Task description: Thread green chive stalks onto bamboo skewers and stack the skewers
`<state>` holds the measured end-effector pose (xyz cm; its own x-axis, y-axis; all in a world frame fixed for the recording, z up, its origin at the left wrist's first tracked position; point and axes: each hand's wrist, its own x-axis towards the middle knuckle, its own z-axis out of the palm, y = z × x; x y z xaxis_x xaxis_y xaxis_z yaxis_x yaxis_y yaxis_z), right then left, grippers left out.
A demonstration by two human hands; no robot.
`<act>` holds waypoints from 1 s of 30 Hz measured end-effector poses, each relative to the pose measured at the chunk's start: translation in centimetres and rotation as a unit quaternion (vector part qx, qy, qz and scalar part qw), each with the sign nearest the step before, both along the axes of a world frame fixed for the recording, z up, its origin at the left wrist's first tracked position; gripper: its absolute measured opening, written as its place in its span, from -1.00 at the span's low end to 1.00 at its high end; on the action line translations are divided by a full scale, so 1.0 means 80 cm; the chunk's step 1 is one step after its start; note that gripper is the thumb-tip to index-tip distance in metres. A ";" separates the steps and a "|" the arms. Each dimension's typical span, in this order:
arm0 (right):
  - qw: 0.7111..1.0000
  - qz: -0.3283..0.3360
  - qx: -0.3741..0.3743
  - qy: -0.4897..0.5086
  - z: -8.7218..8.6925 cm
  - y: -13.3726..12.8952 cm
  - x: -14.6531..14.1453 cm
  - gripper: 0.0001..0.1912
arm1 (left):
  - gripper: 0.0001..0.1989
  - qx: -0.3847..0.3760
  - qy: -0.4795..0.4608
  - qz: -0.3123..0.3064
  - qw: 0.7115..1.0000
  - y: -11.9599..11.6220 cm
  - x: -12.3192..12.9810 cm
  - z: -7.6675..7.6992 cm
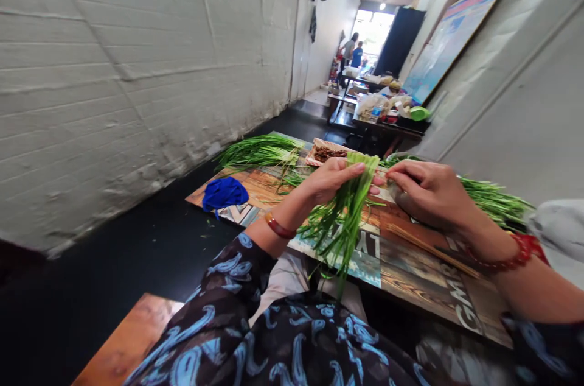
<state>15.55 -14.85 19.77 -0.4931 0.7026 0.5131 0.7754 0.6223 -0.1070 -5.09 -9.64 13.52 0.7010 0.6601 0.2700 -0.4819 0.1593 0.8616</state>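
Note:
My left hand [335, 179] is closed round a bunch of garlic chives [347, 215]. The pale stem ends stick up above the fingers, and the green leaves hang down over the table edge. Just right of the stem ends is my right hand [426, 191], its thumb and forefinger pinched together; what they hold, if anything, is too small to name. Below the right hand, several thin wooden sticks [431, 249] lie on the patterned table [396, 288]. Loose chives [292, 179] are scattered behind the left hand.
A chive pile [260, 151] lies at the table's far left, another [495, 200] at the right. A blue cloth [224, 193] rests near the left edge. Behind my hands stands a basket [314, 157] of brown pieces. Two people [353, 52] are far back, beyond a cluttered table [387, 124].

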 end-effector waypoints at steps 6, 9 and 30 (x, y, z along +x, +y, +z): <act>1.000 -0.007 0.001 0.003 -0.015 0.001 0.010 -0.79 | -0.45 0.014 0.018 -0.016 1.000 -0.005 0.001 -0.011; 1.000 -0.012 0.006 -0.004 -0.018 0.002 0.012 -0.78 | -0.49 0.027 0.022 -0.026 0.999 -0.007 -0.003 -0.011; 0.995 -0.034 -0.064 0.062 0.018 0.010 -0.019 -0.76 | -0.56 0.040 0.052 0.029 0.997 0.006 -0.010 0.002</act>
<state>14.05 -14.02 21.22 -0.3807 0.7960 0.4707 0.7912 0.5439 -0.2798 -5.86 -9.17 13.64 0.6888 0.6801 0.2509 -0.3956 0.0626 0.9163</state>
